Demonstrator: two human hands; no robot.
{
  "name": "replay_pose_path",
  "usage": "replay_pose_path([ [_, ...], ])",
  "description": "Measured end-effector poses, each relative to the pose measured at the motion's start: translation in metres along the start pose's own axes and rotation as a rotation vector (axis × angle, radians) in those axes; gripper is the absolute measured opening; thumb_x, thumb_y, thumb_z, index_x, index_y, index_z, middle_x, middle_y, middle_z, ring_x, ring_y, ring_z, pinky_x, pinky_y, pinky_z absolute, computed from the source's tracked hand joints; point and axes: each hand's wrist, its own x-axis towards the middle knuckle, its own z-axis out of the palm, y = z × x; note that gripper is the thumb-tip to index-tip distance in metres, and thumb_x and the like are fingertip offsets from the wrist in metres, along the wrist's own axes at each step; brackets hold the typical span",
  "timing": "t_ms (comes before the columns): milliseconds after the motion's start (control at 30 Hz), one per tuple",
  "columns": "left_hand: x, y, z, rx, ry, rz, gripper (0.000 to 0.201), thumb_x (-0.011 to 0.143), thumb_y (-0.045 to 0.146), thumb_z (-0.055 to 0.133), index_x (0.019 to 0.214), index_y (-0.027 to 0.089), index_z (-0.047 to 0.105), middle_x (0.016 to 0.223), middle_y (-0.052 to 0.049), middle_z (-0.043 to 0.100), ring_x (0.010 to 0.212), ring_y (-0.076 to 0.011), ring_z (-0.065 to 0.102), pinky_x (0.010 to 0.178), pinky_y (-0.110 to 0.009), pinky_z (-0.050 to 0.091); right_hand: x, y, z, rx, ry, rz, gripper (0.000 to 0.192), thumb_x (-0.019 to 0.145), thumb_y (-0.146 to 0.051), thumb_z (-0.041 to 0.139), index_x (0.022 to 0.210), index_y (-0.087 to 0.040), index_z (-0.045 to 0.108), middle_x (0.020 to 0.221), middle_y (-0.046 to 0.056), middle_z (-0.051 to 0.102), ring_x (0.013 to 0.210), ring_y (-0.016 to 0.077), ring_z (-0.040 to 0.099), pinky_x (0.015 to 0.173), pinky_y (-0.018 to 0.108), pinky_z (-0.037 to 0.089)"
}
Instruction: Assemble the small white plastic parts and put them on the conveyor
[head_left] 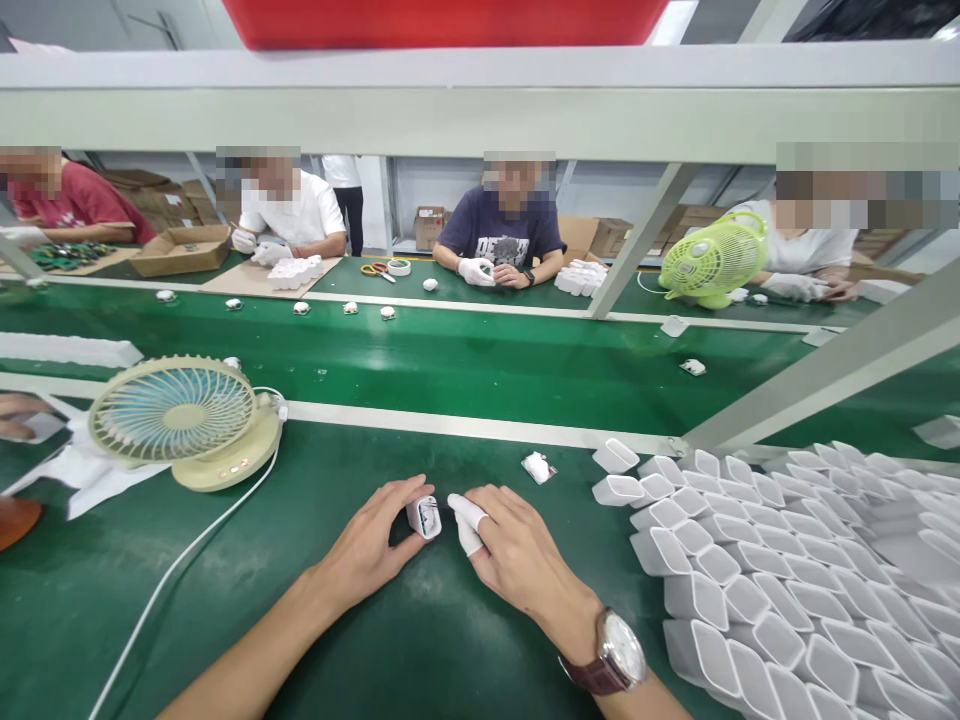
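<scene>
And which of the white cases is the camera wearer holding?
The white case in the left hand, with something visible inside its open end; the clustered cases sit on the bench to the right, unheld.

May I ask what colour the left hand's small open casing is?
The open casing is white, clearest in the head view.

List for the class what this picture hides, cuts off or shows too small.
Head view:
White casing in the left hand: contents too small to identify.
Right hand: its back hides the palm.
Watch: dial too small to read.
Red object: cut off by the top edge.
</scene>
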Motion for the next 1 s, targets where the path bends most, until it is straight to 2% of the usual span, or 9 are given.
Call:
replay_pose_path([
  [500,0.0,0.002,0.002,-0.016,0.045,-0.063,0.064,0.095,0.028,0.067,0.151,0.031,0.037,0.137,-0.006,0.069,0.124,-0.0221,0.067,0.107,-0.042,0.055,-0.001,0.001,0.002,-0.021,0.087,-0.011,0.022,0.094,-0.005,0.05,0.105,-0.013,0.067,0.099,0.012,0.071,0.08,0.023,0.061,0.073,0.039,0.054],
  [633,0.0,0.001,0.002,-0.021,0.029,-0.074,0.065,0.094,0.028,0.068,0.152,0.031,0.037,0.137,-0.006,0.069,0.125,-0.0224,0.067,0.108,-0.042,0.054,-0.002,0.0,0.005,-0.02,0.055,-0.021,0.021,0.09,-0.004,0.051,0.096,-0.015,0.067,0.1,0.012,0.072,0.082,0.0235,0.062,0.075,0.04,0.055],
  [733,-0.001,0.002,0.002,-0.013,0.031,-0.093,0.065,0.094,0.029,0.068,0.151,0.032,0.037,0.136,-0.005,0.069,0.125,-0.0222,0.067,0.109,-0.043,0.053,-0.002,0.001,0.005,-0.035,0.043,-0.016,0.023,0.091,-0.005,0.051,0.102,-0.017,0.068,0.101,0.011,0.072,0.084,0.0239,0.063,0.077,0.041,0.055],
  [867,0.0,0.003,0.001,0.009,0.061,-0.126,0.064,0.093,0.031,0.069,0.149,0.031,0.039,0.133,-0.005,0.071,0.122,-0.0233,0.068,0.109,-0.045,0.052,-0.002,0.009,0.003,-0.092,0.075,0.046,0.029,0.096,-0.008,0.048,0.119,-0.015,0.065,0.103,0.011,0.072,0.086,0.0243,0.064,0.079,0.041,0.054],
  [1000,0.002,0.004,-0.001,0.018,0.084,-0.136,0.064,0.09,0.032,0.072,0.147,0.03,0.042,0.129,-0.005,0.072,0.122,-0.0243,0.067,0.105,-0.045,0.054,-0.004,0.02,0.007,-0.202,-0.042,0.168,0.026,0.087,-0.005,0.056,0.108,-0.014,0.069,0.1,0.011,0.072,0.086,0.027,0.064,0.079,0.043,0.054],
])
